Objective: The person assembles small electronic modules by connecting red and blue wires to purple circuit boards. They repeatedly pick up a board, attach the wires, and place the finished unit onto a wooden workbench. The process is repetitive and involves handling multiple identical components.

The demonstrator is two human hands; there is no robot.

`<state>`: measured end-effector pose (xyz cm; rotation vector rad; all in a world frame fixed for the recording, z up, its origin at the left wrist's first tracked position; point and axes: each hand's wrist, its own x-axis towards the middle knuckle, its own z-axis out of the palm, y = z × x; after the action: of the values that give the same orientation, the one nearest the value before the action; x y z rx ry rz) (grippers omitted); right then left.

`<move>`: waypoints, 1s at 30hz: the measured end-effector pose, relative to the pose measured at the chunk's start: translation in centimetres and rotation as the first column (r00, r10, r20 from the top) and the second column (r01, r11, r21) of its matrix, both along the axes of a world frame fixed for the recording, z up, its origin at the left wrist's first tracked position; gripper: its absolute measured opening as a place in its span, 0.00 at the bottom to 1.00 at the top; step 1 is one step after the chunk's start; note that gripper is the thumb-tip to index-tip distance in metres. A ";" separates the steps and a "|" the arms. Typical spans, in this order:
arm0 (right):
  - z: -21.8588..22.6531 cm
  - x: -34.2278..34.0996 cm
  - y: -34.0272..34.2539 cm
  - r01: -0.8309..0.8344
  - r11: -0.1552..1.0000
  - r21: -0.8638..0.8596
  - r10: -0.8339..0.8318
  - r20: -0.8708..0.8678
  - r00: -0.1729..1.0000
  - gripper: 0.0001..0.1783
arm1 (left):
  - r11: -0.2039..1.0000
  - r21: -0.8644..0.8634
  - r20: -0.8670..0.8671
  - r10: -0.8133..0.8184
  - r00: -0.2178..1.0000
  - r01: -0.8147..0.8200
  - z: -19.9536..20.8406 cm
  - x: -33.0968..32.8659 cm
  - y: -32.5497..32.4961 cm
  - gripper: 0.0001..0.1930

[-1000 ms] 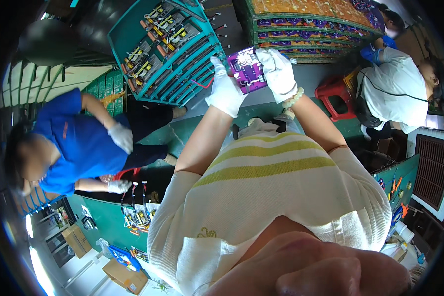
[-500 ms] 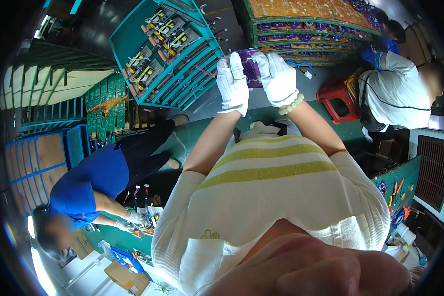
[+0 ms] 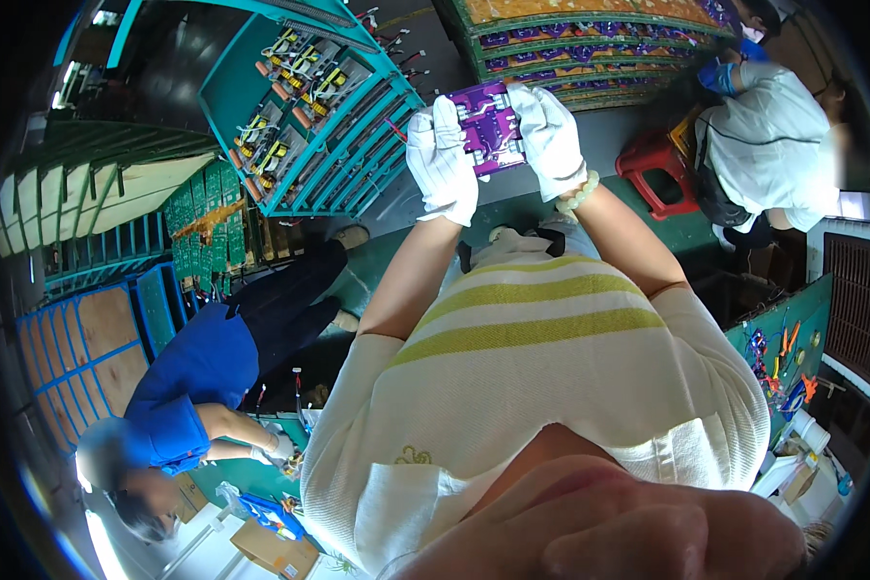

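Held out in front of me between both white-gloved hands is a purple circuit board (image 3: 490, 126) with silvery metal parts along its sides. My left hand (image 3: 441, 162) grips its left edge, fingers closed against it. On the opposite edge my right hand (image 3: 549, 140) is closed round the board, a pale bead bracelet at its wrist. The board's face is tilted toward me. Just left of it stands a teal rack (image 3: 304, 208) with wired assemblies (image 3: 300, 87) on top; a thin red wire shows near my left hand.
Ahead, a green-framed shelf rack (image 3: 474, 68) holds many purple boards. A red stool (image 3: 655, 174) stands at right near a person in white (image 3: 764, 135). At left, a person in blue (image 3: 203, 358) works at a green bench (image 3: 237, 478). Tools hang at far right.
The purple board has tilted so more of its face shows, and my hands have shifted slightly left with it. The person in blue has leaned, hands drawing nearer me.
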<state>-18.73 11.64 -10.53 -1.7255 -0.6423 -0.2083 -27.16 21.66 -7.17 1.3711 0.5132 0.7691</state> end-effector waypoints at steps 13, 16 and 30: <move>3.0 1.7 -4.4 0.097 0.993 0.074 -0.117 0.376 0.919 0.21 | 0.925 -0.303 -0.092 -0.268 0.959 0.230 0.2 0.5 -0.5 0.17; 1.7 0.4 -5.1 -0.246 0.969 0.034 0.248 -0.168 0.954 0.28 | 0.806 -0.504 -0.044 -0.384 0.922 0.312 0.2 1.6 -1.6 0.19; 0.7 -2.7 -16.0 -0.196 0.979 0.064 0.165 -0.815 0.555 0.18 | 0.456 -0.384 0.139 -0.831 0.539 0.803 -8.3 9.1 -4.1 0.12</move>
<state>-21.39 -4.35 -9.83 -1.5415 -0.1032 0.7476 -18.05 17.60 -15.50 1.0538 -0.0085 -0.2108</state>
